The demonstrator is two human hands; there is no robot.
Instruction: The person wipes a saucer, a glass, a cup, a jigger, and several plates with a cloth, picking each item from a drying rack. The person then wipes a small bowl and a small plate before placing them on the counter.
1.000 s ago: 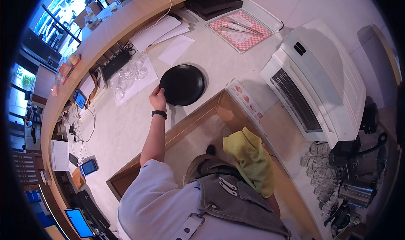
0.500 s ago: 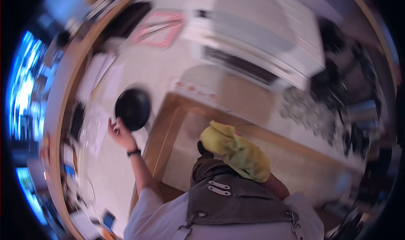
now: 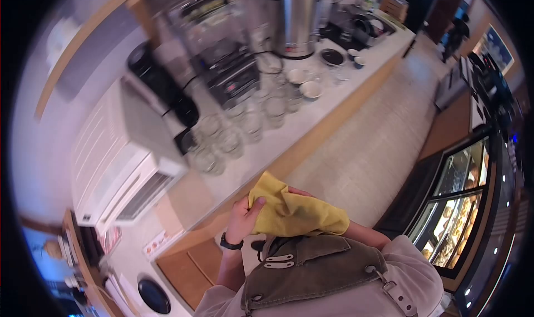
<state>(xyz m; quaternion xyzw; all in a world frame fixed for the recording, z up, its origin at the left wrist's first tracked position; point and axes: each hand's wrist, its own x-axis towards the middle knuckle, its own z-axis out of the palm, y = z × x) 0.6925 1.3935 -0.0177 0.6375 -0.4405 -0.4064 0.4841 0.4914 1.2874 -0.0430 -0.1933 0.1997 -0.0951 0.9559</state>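
A yellow cloth (image 3: 295, 208) is bunched up in front of my apron, over the floor beside the counter. My left hand (image 3: 243, 219), with a black band at the wrist, grips the cloth's left edge, thumb on top. Most of my right hand (image 3: 300, 192) lies under or behind the cloth; only a bit of its fingers shows at the upper edge, and the cloth drapes over it down to the forearm.
Several glass jars (image 3: 228, 141) stand on the counter (image 3: 272, 150), with white cups (image 3: 310, 89), a steel urn (image 3: 297, 25) and a black grinder-like machine (image 3: 231, 75) behind. A white appliance (image 3: 125, 161) is at left, a round black item (image 3: 154, 295) below, a lit pastry case (image 3: 456, 222) at right.
The view has turned to the right along the counter. My left hand has left the round black item and now holds the yellow cloth together with my right hand.
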